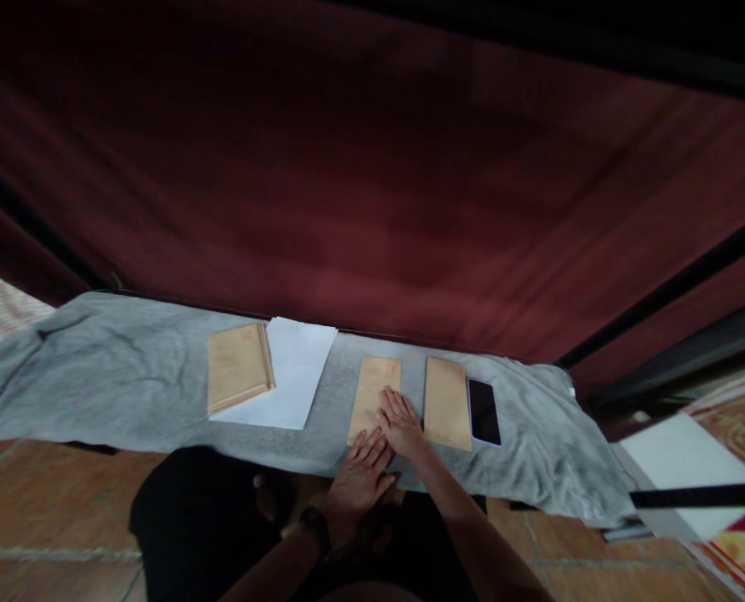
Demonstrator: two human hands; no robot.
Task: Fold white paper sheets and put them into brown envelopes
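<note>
A brown envelope (372, 385) lies flat on the grey cloth (152, 359) in front of me. My right hand (400, 422) rests on its lower right part with the fingers stretched out. At its bottom edge lies my left hand (360, 475), fingers spread and the fingertips touching the paper, close against my right hand. Neither hand grips anything. To the right is another brown envelope (447, 403). Over on the left, a stack of brown envelopes (239, 368) partly covers some white paper sheets (297, 372).
A phone (485, 411) with a dark screen lies beside the right envelope. Behind the cloth rises a dark red surface (359, 209). Dark bars slant down at both sides. Below the cloth's front edge are my legs and a tiled floor (52, 502).
</note>
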